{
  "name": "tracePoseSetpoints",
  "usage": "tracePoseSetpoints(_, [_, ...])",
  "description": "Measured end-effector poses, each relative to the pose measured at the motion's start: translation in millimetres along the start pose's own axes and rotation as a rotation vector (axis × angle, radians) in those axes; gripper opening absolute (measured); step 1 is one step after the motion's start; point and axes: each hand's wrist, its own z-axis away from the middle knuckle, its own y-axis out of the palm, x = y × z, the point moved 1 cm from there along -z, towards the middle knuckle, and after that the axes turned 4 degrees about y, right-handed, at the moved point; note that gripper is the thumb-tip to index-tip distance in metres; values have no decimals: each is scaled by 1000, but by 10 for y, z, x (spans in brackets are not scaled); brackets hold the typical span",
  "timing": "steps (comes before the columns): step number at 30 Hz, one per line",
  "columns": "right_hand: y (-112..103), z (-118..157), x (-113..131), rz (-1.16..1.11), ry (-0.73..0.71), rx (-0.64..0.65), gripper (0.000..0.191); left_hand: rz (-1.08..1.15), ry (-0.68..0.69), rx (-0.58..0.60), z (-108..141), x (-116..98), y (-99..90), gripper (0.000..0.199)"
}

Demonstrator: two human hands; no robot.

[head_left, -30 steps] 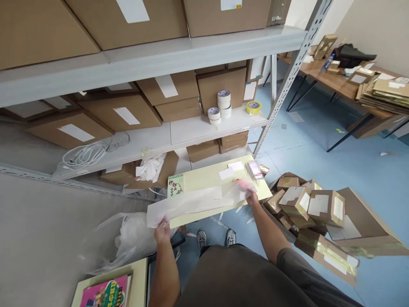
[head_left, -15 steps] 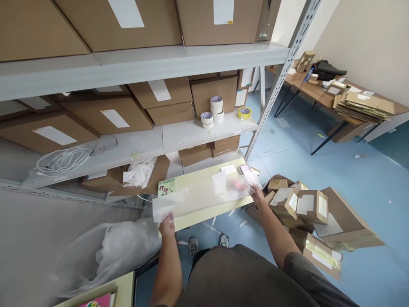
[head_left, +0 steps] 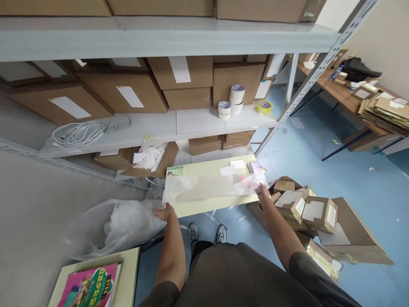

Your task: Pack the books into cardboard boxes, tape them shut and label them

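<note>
A long translucent sheet of wrapping (head_left: 204,187) lies stretched across the pale yellow table (head_left: 204,207). Something pink shows through its right end. My right hand (head_left: 263,192) is closed on that end. At the lower left corner of the sheet is my left hand (head_left: 164,212), fingers pointing left; whether it pinches the sheet is too small to tell. A green and white book (head_left: 174,171) is partly covered by the sheet at the left. White paper slips (head_left: 227,170) and a small blurred packet (head_left: 255,167) lie along the back edge.
Metal shelving (head_left: 159,40) with cartons, tape rolls (head_left: 236,94) and a cable coil (head_left: 78,134) rises ahead. Cartons (head_left: 315,211) crowd the floor at right. A plastic bag (head_left: 128,224) and a pink book (head_left: 91,286) are at left; a wooden desk (head_left: 345,96) stands far right.
The sheet has come down flatter over the table and covers more of the green book. My left hand has moved lower and its fingers now point left. The camera view has shifted.
</note>
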Motion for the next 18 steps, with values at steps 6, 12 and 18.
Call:
tracePoseSetpoints(6, [4,115,-1,14,103,-24,19,-453,371,403,290,125,351,39])
tracePoseSetpoints(12, [42,213,85,-21,143,156,24,-898,155,664,348,590,507,63])
tracePoseSetpoints(18, [-7,217,189,96,78,28,33,-1270,245,737,484,627,489,81])
